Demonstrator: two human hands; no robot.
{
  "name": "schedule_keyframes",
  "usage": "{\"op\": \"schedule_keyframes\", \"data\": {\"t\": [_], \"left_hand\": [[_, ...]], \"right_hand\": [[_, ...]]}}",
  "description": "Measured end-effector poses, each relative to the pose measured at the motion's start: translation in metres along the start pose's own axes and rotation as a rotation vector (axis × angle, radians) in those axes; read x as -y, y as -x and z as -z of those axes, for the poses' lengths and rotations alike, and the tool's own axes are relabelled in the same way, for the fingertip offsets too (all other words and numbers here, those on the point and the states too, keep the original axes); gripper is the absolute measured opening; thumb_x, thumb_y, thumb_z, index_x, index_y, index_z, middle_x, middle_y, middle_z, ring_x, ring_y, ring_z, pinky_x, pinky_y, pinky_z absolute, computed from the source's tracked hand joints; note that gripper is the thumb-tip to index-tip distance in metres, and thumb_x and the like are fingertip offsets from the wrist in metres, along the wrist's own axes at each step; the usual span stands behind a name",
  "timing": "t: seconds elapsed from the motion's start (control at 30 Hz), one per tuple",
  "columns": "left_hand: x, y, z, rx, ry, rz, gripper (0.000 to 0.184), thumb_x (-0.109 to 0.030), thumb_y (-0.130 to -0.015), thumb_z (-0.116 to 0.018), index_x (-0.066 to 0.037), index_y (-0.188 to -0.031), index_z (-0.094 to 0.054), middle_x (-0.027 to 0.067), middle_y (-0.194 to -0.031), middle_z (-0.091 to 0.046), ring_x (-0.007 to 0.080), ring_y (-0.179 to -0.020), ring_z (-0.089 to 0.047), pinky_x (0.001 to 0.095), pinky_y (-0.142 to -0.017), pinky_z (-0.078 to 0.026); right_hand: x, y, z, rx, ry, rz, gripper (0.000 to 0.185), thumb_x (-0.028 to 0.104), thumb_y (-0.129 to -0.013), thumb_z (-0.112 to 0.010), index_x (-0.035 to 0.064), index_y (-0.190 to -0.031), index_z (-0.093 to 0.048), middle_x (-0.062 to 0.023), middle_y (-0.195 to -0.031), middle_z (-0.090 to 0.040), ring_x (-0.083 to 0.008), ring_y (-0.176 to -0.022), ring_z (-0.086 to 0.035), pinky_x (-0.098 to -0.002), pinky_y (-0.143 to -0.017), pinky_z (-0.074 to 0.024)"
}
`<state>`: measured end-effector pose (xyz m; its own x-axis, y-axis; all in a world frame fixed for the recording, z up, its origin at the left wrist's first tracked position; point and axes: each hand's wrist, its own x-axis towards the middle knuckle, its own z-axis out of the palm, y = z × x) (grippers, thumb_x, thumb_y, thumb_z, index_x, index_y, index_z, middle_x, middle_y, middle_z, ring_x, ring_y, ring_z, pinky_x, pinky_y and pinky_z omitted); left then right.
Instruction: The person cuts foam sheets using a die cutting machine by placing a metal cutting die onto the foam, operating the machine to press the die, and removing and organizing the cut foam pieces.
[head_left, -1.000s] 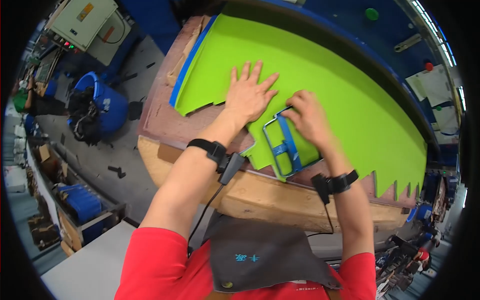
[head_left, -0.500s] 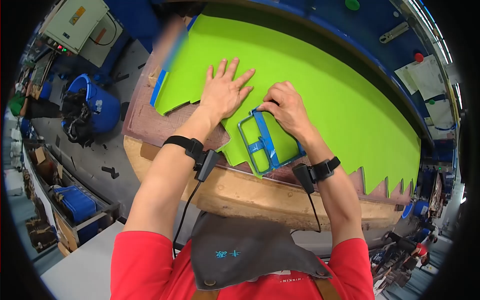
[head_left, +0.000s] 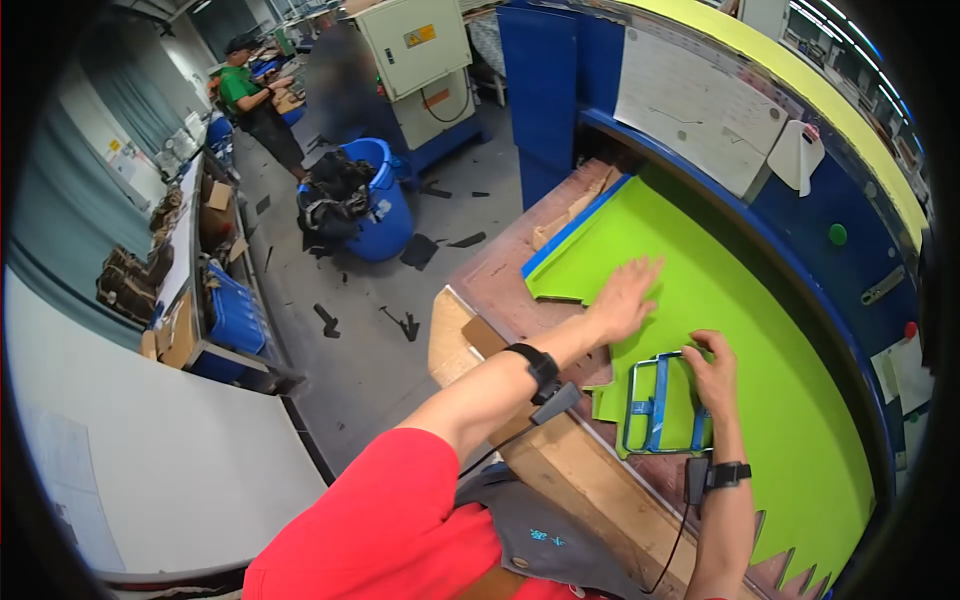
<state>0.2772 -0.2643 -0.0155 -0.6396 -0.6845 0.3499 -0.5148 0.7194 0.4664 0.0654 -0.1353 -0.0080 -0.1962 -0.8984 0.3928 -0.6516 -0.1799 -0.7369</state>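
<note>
Blue frame pinched at a corner, flat on the green sheet

In the right hand, a corner grip: fingers bent and, with the thumb, grasping the far right part of the frame rather than wrapping round it. Probably held so for small, exact shifts, with outline and inner bars left in plain sight.

In the left hand, nothing: fingers released, stretched out and spread over the sheet, just beyond and to the left of the frame. Cannot tell light touch from hovering. Perhaps fanned out to steady a broad patch of sheet, clear of the hard rim.

For the frame, a spot beside the stepped near edge of the sheet, close to bare worktop. Likely set there to keep tight to the cut margin and spare the broad unbroken area beyond.

Around the reddish worktop, a pale wooden edge facing the dark apron. Along the sheet's far left side, a blue strip. On both forearms, black bands with wired devices, seemingly strapped behind the hands to leave palms free. On the floor, a blue bin heaped with dark scraps; farther back, a person in a green shirt
</note>
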Motion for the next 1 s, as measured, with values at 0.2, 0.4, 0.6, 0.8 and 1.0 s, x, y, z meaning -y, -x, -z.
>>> {"op": "schedule_keyframes", "data": {"t": [0.2,0.4,0.6,0.8,1.0], "left_hand": [[0.008,-0.008,0.118,-0.792,0.264,0.271,0.059,-0.012,-0.096,-0.055,-0.001,-0.151,-0.039,0.0304,-0.141,-0.052,0.0430,-0.131,-0.052,0.0451,-0.110,-0.044],[-0.038,0.055,-0.031,-0.184,0.078,0.063,0.060,0.003,-0.086,-0.050,0.004,-0.145,-0.044,0.0286,-0.144,-0.051,0.0447,-0.137,-0.046,0.0505,-0.117,-0.035],[-0.044,0.068,-0.049,-0.085,-0.103,0.046,0.061,-0.001,-0.087,-0.049,0.010,-0.147,-0.038,0.0270,-0.149,-0.047,0.0419,-0.141,-0.043,0.0509,-0.121,-0.028],[-0.031,0.070,-0.059,-0.131,-0.272,-0.010,0.054,-0.006,-0.090,-0.044,0.008,-0.142,-0.045,0.0258,-0.142,-0.053,0.0397,-0.135,-0.049,0.0538,-0.118,-0.030],[-0.052,0.039,-0.056,-0.136,-0.165,-0.008,0.056,-0.004,-0.090,-0.044,0.007,-0.145,-0.043,0.0255,-0.147,-0.050,0.0369,-0.140,-0.045,0.0562,-0.118,-0.029]], "right_hand": [[0.037,0.019,0.007,0.084,0.256,-0.320,0.031,0.029,-0.091,-0.071,-0.0012,-0.084,-0.069,-0.0204,-0.075,-0.067,-0.0381,-0.073,-0.066,-0.0456,-0.070,-0.0525],[0.035,-0.003,-0.032,0.133,0.600,-0.376,0.067,0.054,-0.094,-0.060,-0.0070,-0.067,-0.068,-0.0327,-0.073,-0.065,-0.0487,-0.072,-0.067,-0.0555,-0.068,-0.0510],[0.047,-0.012,-0.037,0.025,0.604,-0.488,0.067,0.055,-0.091,-0.061,-0.0080,-0.070,-0.071,-0.0334,-0.077,-0.067,-0.0487,-0.076,-0.069,-0.0550,-0.070,-0.0533],[0.014,-0.017,-0.045,-0.003,0.453,-0.375,0.045,0.045,-0.090,-0.059,0.0066,-0.107,-0.075,-0.0255,-0.103,-0.072,-0.0460,-0.094,-0.069,-0.0540,-0.080,-0.0539],[0.047,-0.011,0.002,-0.263,0.432,-0.376,0.057,0.045,-0.083,-0.057,-0.0074,-0.062,-0.061,-0.0296,-0.061,-0.056,-0.0412,-0.052,-0.058,-0.0501,-0.057,-0.0459]]}}
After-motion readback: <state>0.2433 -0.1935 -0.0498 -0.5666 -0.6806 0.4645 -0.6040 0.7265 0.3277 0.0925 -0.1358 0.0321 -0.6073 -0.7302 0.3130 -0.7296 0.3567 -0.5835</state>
